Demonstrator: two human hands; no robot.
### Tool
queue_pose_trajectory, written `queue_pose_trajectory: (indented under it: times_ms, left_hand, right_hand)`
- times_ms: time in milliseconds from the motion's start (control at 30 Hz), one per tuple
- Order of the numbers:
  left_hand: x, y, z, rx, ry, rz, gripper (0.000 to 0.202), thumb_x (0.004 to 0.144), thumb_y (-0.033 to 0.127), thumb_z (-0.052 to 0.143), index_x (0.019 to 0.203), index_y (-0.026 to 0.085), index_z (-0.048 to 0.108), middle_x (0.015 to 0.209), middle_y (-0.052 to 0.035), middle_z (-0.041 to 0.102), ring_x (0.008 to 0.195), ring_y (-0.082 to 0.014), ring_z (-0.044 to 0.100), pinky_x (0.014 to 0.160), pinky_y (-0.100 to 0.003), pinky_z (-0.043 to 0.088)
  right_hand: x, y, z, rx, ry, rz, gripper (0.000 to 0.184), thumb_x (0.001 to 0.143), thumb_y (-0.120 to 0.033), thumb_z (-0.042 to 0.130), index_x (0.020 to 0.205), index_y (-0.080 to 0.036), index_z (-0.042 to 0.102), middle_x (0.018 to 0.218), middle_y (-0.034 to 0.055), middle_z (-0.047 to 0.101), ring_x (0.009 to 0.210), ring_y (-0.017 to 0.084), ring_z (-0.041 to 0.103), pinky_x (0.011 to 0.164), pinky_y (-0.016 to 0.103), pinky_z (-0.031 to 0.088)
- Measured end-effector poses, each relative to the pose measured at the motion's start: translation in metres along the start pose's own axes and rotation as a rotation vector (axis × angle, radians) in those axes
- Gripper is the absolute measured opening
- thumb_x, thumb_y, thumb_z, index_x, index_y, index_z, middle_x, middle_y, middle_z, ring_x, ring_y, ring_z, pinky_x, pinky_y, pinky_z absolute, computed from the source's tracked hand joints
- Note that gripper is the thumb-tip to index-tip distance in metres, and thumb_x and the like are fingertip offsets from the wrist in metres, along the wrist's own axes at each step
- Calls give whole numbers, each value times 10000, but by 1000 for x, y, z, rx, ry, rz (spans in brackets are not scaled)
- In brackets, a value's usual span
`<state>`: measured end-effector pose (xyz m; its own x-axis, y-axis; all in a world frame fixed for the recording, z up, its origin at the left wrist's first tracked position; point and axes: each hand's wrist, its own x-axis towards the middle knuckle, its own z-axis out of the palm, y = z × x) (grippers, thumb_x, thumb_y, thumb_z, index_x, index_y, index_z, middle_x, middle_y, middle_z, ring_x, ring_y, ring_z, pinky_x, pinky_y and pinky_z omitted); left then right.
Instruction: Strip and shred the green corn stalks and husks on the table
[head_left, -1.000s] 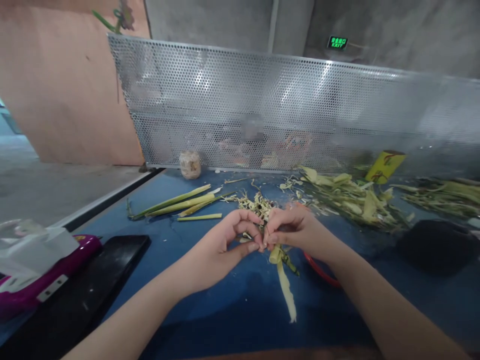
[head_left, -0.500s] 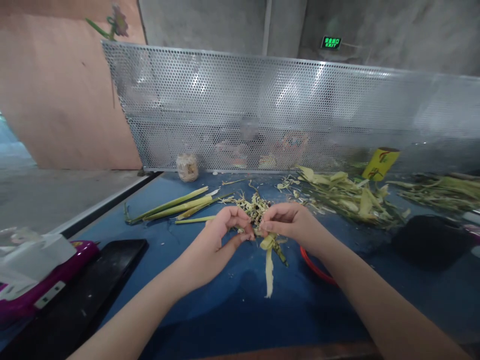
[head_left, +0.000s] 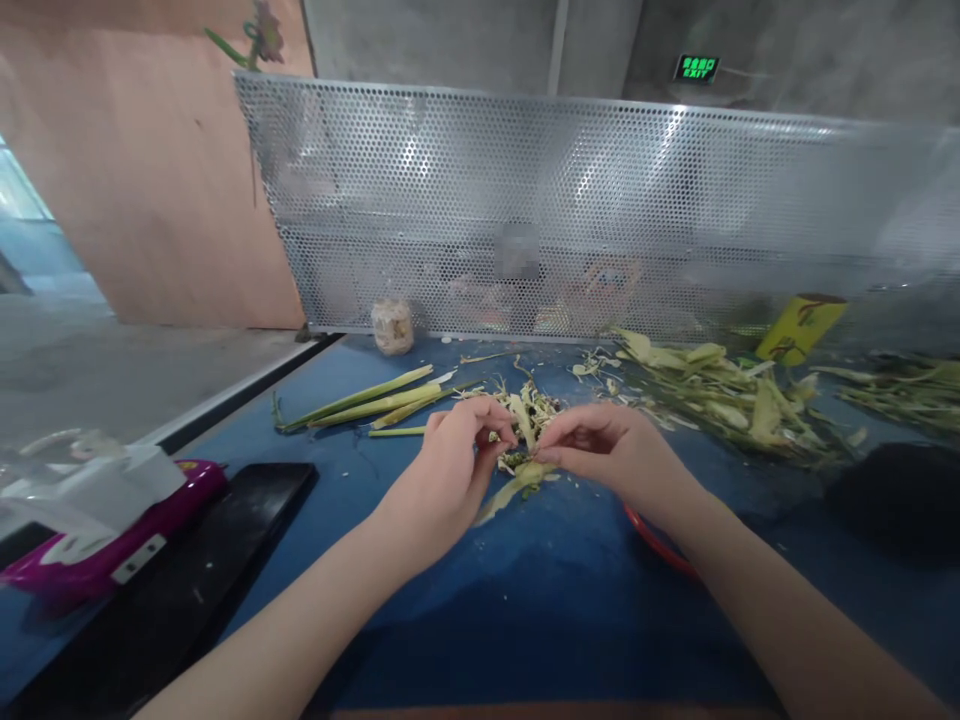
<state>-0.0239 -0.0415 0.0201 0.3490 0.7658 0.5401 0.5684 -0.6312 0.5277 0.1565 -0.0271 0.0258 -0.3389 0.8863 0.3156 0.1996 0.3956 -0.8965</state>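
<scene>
My left hand is closed in a pinch over the middle of the table, a small green bit of plant showing at its fingertips. Just to the right, my right hand pinches a pale green leaf strip that stands up between the hands. Below the fingers a longer peeled strip slants down to the left. Behind them is a heap of pale shreds and dark bits, partly covered by the hands. The exact grip of the fingertips is hard to see.
Long green stalks lie left of the heap; peeled leaves are piled right. A red rim shows under my right forearm. A black tray and purple device sit left. A perforated metal screen stands behind.
The view has shifted slightly left. The strip that hung straight down below my right hand now slants left, and a pale strip stands up between my fingertips.
</scene>
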Motion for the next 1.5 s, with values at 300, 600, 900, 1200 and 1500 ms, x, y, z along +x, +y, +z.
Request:
queue_pose_trajectory:
  times_ms: [300,600,900,1200,1500]
  left_hand:
    - [-2,-9,8,94,51,140,186,812,119,390,986,182,368,925,-70,534,884,-176,505,804,-387,407]
    - [1,-5,9,67,36,216,149,801,100,391,932,171,390,921,-83,555,922,-166,557,794,-333,442]
    - [-1,-6,13,150,33,248,111,789,94,426,875,154,464,1001,-93,561,904,-145,563,757,-283,464]
    - [0,-15,13,177,12,298,168,830,178,399,949,175,518,939,-55,586,874,-139,546,788,-306,453]
    - [1,-16,13,147,32,344,172,827,166,395,932,165,532,916,-59,580,872,-141,549,782,-291,454]
  right_hand:
    - [-1,0,2,-97,77,-33,131,683,-264,623,773,-181,576,682,2,612,624,105,581,586,226,485]
    - [-4,-4,5,-396,139,-183,100,701,-186,578,749,-192,665,723,22,666,593,114,575,521,219,457]
    - [-2,0,11,-211,137,94,110,682,-226,577,722,-149,646,564,4,623,400,71,497,410,198,425]
    - [-2,2,6,-56,63,179,135,679,-256,596,734,-134,612,579,-4,599,362,53,481,417,211,440]
    - [-1,3,6,-11,4,165,187,656,-294,626,758,-138,643,619,16,604,405,70,494,454,240,443]
